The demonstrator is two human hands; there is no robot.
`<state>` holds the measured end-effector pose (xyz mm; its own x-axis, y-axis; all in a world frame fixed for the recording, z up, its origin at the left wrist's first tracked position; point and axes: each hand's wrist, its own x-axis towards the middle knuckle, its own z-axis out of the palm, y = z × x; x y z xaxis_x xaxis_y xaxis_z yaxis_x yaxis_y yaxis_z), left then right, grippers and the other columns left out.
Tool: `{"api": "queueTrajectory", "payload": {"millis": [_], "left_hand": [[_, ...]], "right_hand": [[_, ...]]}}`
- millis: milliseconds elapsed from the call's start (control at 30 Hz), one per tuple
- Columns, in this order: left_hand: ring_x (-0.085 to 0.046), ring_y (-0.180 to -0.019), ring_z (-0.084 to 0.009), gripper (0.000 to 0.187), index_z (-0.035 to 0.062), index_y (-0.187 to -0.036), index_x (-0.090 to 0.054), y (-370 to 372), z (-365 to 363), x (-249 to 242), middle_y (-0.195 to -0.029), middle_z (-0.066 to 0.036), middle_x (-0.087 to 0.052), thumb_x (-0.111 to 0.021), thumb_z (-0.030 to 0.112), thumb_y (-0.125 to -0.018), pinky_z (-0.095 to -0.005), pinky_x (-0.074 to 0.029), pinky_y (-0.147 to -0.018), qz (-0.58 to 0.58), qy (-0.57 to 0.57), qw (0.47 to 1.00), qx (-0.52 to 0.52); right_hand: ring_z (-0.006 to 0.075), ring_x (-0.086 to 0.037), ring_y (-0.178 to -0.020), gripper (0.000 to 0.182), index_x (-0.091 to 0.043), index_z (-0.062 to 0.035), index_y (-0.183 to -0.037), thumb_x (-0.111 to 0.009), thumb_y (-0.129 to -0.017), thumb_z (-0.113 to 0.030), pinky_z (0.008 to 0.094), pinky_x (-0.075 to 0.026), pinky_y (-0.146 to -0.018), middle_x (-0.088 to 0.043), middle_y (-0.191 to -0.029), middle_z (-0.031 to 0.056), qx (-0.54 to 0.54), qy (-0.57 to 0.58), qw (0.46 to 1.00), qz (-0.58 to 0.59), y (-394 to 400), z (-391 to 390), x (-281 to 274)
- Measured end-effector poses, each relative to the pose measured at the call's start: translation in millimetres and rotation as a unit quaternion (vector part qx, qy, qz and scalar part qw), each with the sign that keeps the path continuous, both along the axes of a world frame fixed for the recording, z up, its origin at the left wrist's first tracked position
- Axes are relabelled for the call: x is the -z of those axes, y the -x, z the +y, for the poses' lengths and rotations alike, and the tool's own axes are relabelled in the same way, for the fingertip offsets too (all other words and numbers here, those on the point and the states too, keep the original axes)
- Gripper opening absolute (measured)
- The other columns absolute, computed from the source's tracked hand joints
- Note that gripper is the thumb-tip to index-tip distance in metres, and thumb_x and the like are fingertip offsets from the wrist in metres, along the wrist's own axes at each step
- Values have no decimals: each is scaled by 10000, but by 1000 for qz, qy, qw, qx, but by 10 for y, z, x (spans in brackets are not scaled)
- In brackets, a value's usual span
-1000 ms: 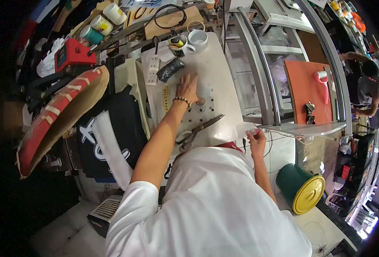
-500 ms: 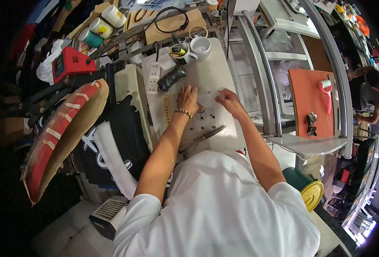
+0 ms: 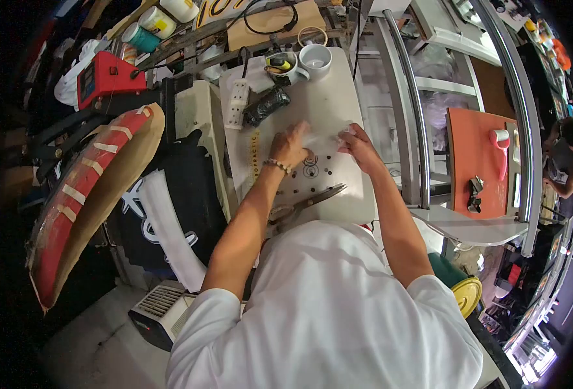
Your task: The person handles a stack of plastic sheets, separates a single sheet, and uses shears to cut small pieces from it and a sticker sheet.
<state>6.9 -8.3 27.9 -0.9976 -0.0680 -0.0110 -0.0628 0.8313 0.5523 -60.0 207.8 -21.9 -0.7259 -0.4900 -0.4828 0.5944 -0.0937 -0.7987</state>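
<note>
My left hand (image 3: 291, 146), with a beaded bracelet at the wrist, hovers over a pale work table; motion blur smears its fingers. To its right, my right hand (image 3: 362, 149) pinches a small clear, film-like piece (image 3: 346, 134) between thumb and fingertips. Below the hands lies a clear or white sheet with a round dark print (image 3: 310, 165) and several small dark dots. Scissors (image 3: 315, 200) rest nearer my body, blades toward the right. Yellow lettering (image 3: 255, 154) runs along the sheet's left side, beside my left hand.
At the table's far end are a power strip (image 3: 237, 104), a black-wrapped bundle (image 3: 267, 106), a white mug (image 3: 315, 61) and a cup holding a tape measure (image 3: 280, 62). A red machine (image 3: 108, 81) stands left. A metal frame (image 3: 406, 110) borders the right; another person is beyond.
My left hand has lifted and shifted slightly right, its fingers now blurred. A clear piece now shows at my right fingertips. The whole view has shifted a little with my head.
</note>
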Motion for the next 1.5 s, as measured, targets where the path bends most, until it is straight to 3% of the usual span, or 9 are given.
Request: {"api": "queueTrajectory", "payload": {"millis": [67,333,633,1000,1100,1200,1300,1333,1500], "left_hand": [[-652,-949,-338,511,40,-984,-616,87,-114,-67,-985,-166,-672,-887,244,-602,-415,-502,-811,-165,-63,984,14],[-663,-879,-239,563,12,-1001,-643,236,-456,156,-965,-139,-695,-903,329,-615,-375,-509,-794,-122,-144,982,0],[-650,-849,-166,456,-7,-1028,-670,224,-391,-242,-966,-89,-712,-873,185,-667,-318,-509,-792,-38,-295,944,-142],[-611,-1068,-179,529,38,-1189,-625,-213,-330,58,-1131,-57,-664,-857,107,-719,-342,-482,-931,-85,-626,767,-114],[-611,-1073,-202,608,34,-1229,-587,-109,-18,-47,-1144,-62,-653,-874,118,-700,-345,-492,-928,-90,-624,775,-55],[-615,-1103,-312,838,-3,-1335,-461,-5,419,269,-1172,-171,-641,-896,209,-651,-399,-494,-947,-70,-297,949,-84],[-577,-1157,-386,1005,-18,-1419,-342,6,756,374,-1179,-251,-619,-897,264,-630,-448,-476,-977,-71,-198,975,-77],[-538,-1204,-408,1054,-16,-1440,-293,-12,795,357,-1202,-274,-597,-896,273,-624,-466,-460,-999,-84,-189,975,-76],[-440,-1286,-424,1101,32,-1436,-340,-158,544,193,-1373,-297,-449,-929,318,-550,-475,-392,-1049,-18,-170,985,4]], "right_hand": [[123,-598,-866,384,-458,-79,-1235,-634,-916,-200,304,-513,-788,-607,-1025,35,8,-9,1000,-10,-3,31,-29],[148,-626,-847,322,-452,-80,-1222,-597,-942,-145,304,-565,-714,-614,-1024,50,28,-33,998,-37,-100,125,-80],[138,-634,-877,221,-472,-123,-1141,-585,-953,-151,286,-546,-689,-634,-1012,46,14,-46,999,-7,-160,201,39],[130,-607,-917,206,-502,-131,-1125,-585,-937,-139,304,-520,-714,-618,-1045,40,37,-62,997,37,-267,144,-74],[143,-644,-822,345,-484,-88,-1217,-597,-961,-290,303,-564,-690,-627,-1000,49,34,-53,997,44,-283,70,-131],[148,-648,-756,478,-486,-101,-1264,-526,-974,-479,297,-556,-659,-633,-1025,61,67,82,986,-131,-285,16,-332],[155,-653,-717,611,-488,-110,-1282,-425,-961,-626,298,-548,-640,-642,-1023,70,93,82,986,-113,-346,14,-212],[140,-654,-729,490,-496,-91,-1275,-548,-968,-469,302,-542,-627,-649,-993,61,93,94,985,-113,-335,42,-132],[130,-639,-865,413,-521,-135,-1281,-678,-909,-222,283,-510,-646,-634,-1073,12,124,-19,992,-16,-450,140,98]]}}
